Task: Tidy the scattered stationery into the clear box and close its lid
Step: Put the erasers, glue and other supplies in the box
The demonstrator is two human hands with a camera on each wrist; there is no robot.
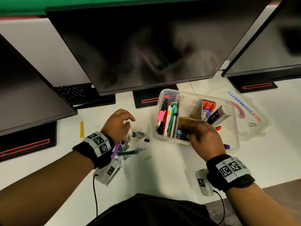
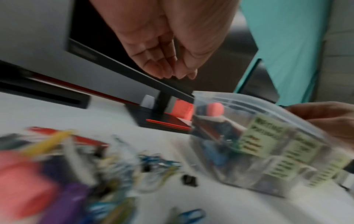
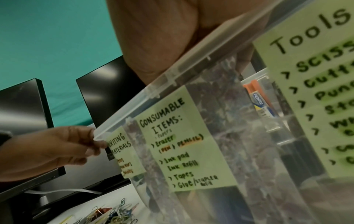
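Note:
The clear box (image 1: pixel 195 95) stands open right of centre; pens (image 1: pixel 169 118) fill its left compartment. Its lid (image 1: pixel 254 121) lies flat behind it to the right. My right hand (image 1: pixel 190 133) reaches down into the front middle compartment with curled fingers, and what they touch is hidden. My right palm (image 3: pixel 162 37) lies over the box rim (image 3: pixel 191 72). My left hand (image 1: pixel 128 121) hovers over a pile of coloured paper clips (image 1: pixel 130 144) and pinches a small pale clip. In the left wrist view the left hand (image 2: pixel 178 77) has thumb and fingertips gathered together.
A yellow strip (image 1: pixel 81 129) lies left of the pile, a black binder clip (image 1: pixel 146 139) and a gold paper clip (image 1: pixel 147 158) to its right. Three dark monitors (image 1: pixel 146 46) overhang the back of the white desk. Green labels (image 3: pixel 172 144) cover the box front.

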